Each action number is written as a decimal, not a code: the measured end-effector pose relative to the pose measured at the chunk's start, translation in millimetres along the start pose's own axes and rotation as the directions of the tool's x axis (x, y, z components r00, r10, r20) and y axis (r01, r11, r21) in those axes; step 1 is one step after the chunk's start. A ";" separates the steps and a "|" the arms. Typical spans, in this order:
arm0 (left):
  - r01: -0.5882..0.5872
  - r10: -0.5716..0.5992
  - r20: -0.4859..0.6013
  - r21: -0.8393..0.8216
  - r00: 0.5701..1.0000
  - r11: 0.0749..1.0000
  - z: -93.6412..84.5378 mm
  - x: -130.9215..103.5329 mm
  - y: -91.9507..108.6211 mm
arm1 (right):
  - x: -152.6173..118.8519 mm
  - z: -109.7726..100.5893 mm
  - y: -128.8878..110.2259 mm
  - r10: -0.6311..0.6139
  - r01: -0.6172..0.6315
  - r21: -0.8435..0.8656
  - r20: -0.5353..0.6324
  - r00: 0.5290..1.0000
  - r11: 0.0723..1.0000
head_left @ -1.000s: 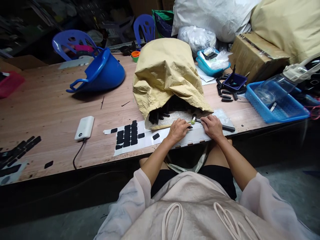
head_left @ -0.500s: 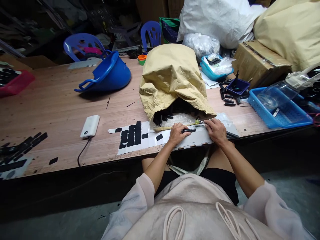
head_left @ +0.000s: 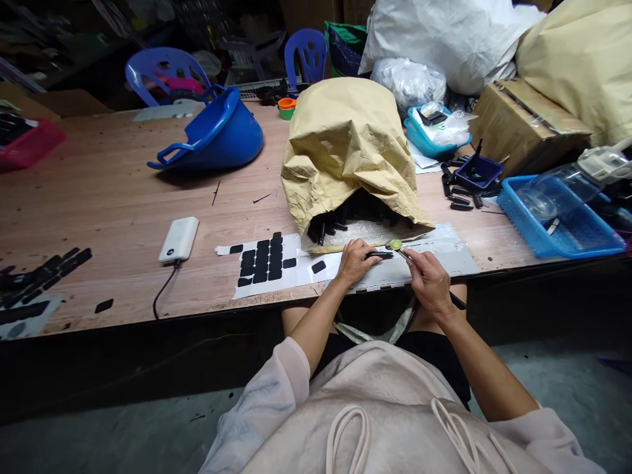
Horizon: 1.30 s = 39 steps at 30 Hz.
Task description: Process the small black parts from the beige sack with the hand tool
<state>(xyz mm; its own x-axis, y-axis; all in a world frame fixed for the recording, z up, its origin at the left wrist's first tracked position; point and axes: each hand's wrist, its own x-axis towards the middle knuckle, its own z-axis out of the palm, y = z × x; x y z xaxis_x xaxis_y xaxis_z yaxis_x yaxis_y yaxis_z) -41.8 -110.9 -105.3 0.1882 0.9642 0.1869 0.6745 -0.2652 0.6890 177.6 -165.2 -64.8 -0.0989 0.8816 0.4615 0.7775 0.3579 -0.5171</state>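
Note:
My left hand (head_left: 353, 262) is closed on a slim black part (head_left: 380, 255), which points to the right just above a whitish board (head_left: 444, 250) at the table's front edge. In my right hand (head_left: 428, 278) is a thin metal tool with a round yellow-green end (head_left: 395, 244); its exact kind I cannot make out. That round end is close to the tip of the black part. Behind both hands lies a tan sack (head_left: 350, 145), its mouth facing me, with many black pieces (head_left: 338, 224) inside. Left of my left hand, black rounded stickers (head_left: 268, 257) sit on a white sheet (head_left: 296, 280).
A white power bank (head_left: 178, 239) with a cable lies to the left, and a tilted blue tub (head_left: 212, 135) is behind it. At right stand a blue basket (head_left: 553, 230) holding a clear jug, a purple tray (head_left: 478, 172), loose black parts and a cardboard box (head_left: 533, 125).
My right hand has drawn slightly back toward me, and the tool's yellow-green end now shows more fully near the black part. My left hand keeps its hold; the view has shifted slightly.

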 end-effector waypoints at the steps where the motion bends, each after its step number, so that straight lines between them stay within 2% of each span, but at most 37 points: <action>1: -0.002 0.002 0.000 0.004 1.000 1.000 0.3 -0.1 -0.4 | -0.4 0.0 -0.3 -0.003 0.002 -0.012 -0.003 1.000 1.000; 5: -0.002 0.002 0.004 0.023 1.000 1.000 1.0 -0.8 -1.1 | -3.0 3.5 -0.7 -0.015 0.015 -0.040 -0.007 1.000 0.999; 12: 0.004 -0.004 0.002 0.010 1.000 1.000 -0.1 -1.0 0.3 | -8.5 12.0 1.8 -0.010 0.017 -0.118 0.056 0.998 0.993; 17: 0.012 -0.012 0.018 0.006 1.000 1.000 -0.4 -0.4 1.3 | -4.7 11.0 -8.2 -0.029 0.031 -0.071 0.034 0.999 0.997; 22: 0.030 -0.030 0.022 0.004 0.999 1.000 -0.8 0.0 2.4 | -4.7 19.2 -11.0 -0.047 0.055 -0.068 0.112 0.993 0.996; 25: 0.030 -0.030 0.014 -0.013 0.999 0.999 -0.8 0.0 3.3 | 3.8 19.9 2.2 -0.036 0.045 -0.103 0.082 0.996 0.994; 28: 0.025 -0.025 0.005 -0.011 1.000 1.000 0.4 -0.3 3.5 | 23.0 17.2 28.1 -0.044 0.050 -0.185 0.037 0.998 0.981; 31: 0.016 -0.016 0.002 0.001 1.000 1.000 1.8 1.2 1.3 | 42.1 17.5 59.0 -0.077 0.088 -0.260 0.053 0.996 0.962; 34: -0.005 0.005 0.002 0.022 1.000 1.000 0.0 4.2 -1.6 | 50.3 22.8 81.0 -0.103 0.123 -0.289 0.082 0.991 0.949; 37: -0.087 0.089 -0.047 0.041 0.995 0.995 -3.9 -3.2 3.0 | 48.7 28.6 88.6 -0.106 0.125 -0.291 0.081 0.991 0.949; 39: -0.216 0.218 -0.067 0.042 0.974 0.975 -2.3 -21.6 12.4 | 46.5 30.6 88.5 -0.108 0.127 -0.290 0.080 0.991 0.949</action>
<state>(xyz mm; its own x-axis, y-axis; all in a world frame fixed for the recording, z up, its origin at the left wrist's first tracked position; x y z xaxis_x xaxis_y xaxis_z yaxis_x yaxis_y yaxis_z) -39.1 -135.0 -99.3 0.2825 0.8810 0.3796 0.6473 -0.4671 0.6023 222.7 -83.1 -111.1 -0.2316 0.8599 0.4549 0.9051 0.3619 -0.2231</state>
